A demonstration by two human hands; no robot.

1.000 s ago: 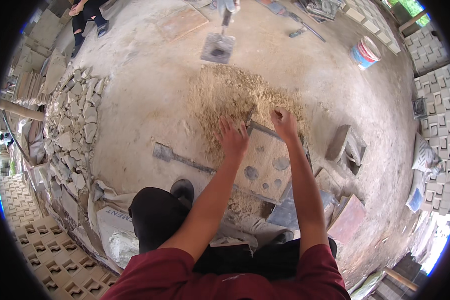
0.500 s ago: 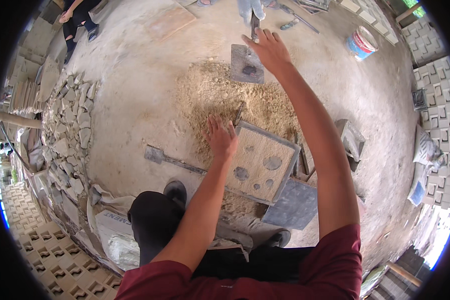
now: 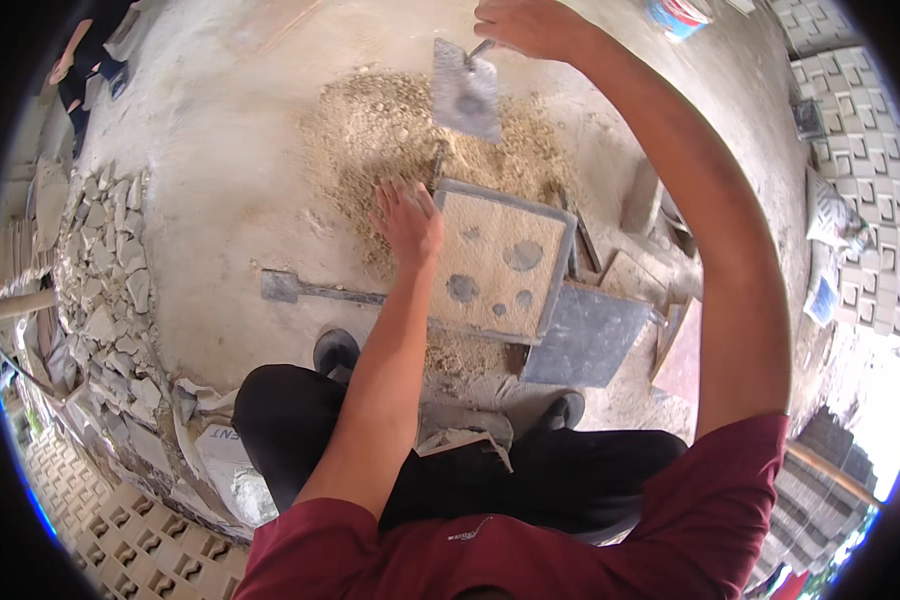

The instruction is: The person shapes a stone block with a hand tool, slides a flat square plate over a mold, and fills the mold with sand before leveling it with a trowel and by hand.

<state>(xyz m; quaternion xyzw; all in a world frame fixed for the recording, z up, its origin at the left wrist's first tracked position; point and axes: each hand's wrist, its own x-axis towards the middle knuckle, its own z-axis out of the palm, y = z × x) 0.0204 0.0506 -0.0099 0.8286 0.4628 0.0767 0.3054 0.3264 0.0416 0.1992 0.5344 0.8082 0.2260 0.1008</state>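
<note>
Two bare hands on my head-cam feed, well apart. L hand (image 3: 407,222) is palm-down, fingers straight & a bit spread, nothing gripped that I can see; it's at the edge of the sand pile (image 3: 370,115), just beside the upper L corner of the square mould frame (image 3: 558,275). Can't tell from my end if the fingertips touch sand or sit just over it. R hand (image 3: 530,28) is up at top of view, arm stretched fwd, fingers bent approx. closed on the handle of the square-bladed trowel (image 3: 467,95); exact grip partly hidden from me by the hand itself. Blade's tilted, a bit blurry, over the sand pile, beyond the frame's far edge.

Frame lies low in front of the person's knees, dark grey rim, filled w/ sandy mix (image 3: 486,262); I count approx. five dark round patches in it, diff. sizes. Long flat bar (image 3: 282,286) runs out past the frame's L side, paddle end on the floor. Dark slab (image 3: 585,335) is at the frame's near R side, reddish tile (image 3: 682,345) further R. Rubble heap (image 3: 115,265) far L, bucket (image 3: 680,18) partly cut off top R, patterned blocks (image 3: 855,130) along R edge. Bystander's legs (image 3: 92,60), dark trousers, top L.
</note>
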